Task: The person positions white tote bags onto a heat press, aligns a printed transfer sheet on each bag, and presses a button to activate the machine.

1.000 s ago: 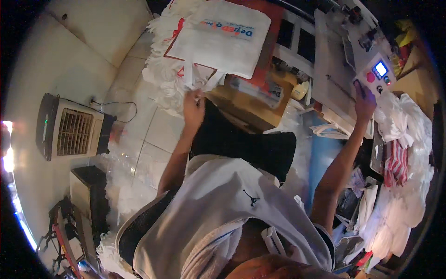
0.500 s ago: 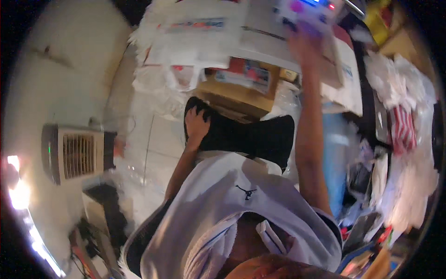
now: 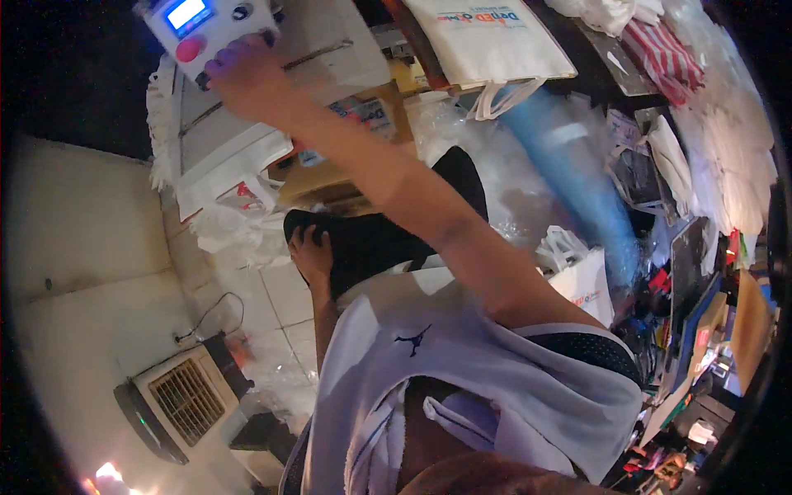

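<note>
At the upper left, my right hand (image 3: 247, 78) reaches up to a white control box (image 3: 219, 29) with a lit blue screen, a red button and a black knob. Its fingers curl over what looks like a black handle at the box's lower edge, with dark ends showing on both sides. Below the box, a white cloth bag (image 3: 239, 161) lies over the machine's pale flat bed (image 3: 330, 70). My left hand (image 3: 312, 254) rests on my black-clad knee, fingers spread, holding nothing.
A cardboard box (image 3: 330, 186) stands under the bed. To the right lie a printed white tote bag (image 3: 495, 41), a blue roll (image 3: 569, 165) and clear plastic bags (image 3: 718, 132). An air cooler (image 3: 186, 396) stands lower left, near the wall.
My view has swung, so the machine now sits at the upper left instead of the upper right. My right hand stays at the control box; my left hand remains on my knee.
</note>
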Tool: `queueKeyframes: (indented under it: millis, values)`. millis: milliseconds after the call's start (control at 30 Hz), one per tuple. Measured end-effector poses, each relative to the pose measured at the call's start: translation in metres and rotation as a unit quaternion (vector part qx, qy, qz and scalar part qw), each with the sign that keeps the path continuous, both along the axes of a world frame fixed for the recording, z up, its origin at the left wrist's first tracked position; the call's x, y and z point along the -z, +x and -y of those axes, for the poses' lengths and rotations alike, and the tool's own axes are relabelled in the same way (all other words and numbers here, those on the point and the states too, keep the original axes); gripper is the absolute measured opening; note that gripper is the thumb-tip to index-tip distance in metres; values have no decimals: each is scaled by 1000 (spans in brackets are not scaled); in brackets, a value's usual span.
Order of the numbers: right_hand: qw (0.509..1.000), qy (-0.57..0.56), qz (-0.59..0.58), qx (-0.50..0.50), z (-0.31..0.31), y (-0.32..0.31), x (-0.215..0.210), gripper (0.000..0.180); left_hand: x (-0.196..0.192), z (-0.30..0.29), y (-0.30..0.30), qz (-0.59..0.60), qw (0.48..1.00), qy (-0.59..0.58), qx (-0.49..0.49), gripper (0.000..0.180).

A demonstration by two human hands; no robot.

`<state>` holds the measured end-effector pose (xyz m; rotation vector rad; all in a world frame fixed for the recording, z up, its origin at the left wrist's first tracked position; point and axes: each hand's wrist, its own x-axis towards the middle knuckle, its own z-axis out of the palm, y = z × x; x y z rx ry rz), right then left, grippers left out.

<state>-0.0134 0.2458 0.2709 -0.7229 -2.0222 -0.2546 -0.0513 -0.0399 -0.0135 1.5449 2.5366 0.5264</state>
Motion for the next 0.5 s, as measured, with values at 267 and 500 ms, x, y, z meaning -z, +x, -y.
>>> queueKeyframes:
  millis: [267,500]
  values:
    - [996,29,-78,-24,30,-67,-2,11,22,3,-11,-20,999,43,6,37]
    - [992,13,-121,-21,37,-110,-2,9,13,1,-14,-14,1000,10,-2,43]
